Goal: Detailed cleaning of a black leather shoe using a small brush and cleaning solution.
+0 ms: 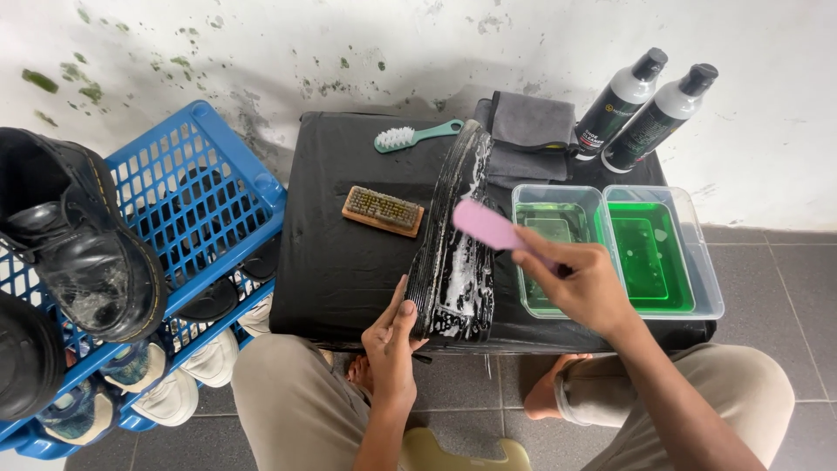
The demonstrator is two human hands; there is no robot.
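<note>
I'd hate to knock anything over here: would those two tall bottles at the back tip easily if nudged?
Probably yes. The two bottles stand tall and narrow near the back edge of the black table, so a sideways push could topple them. Being round, they might roll once down. Their caps look closed, so a spill seems unlikely, though how full or heavy they are cannot be told.
</note>
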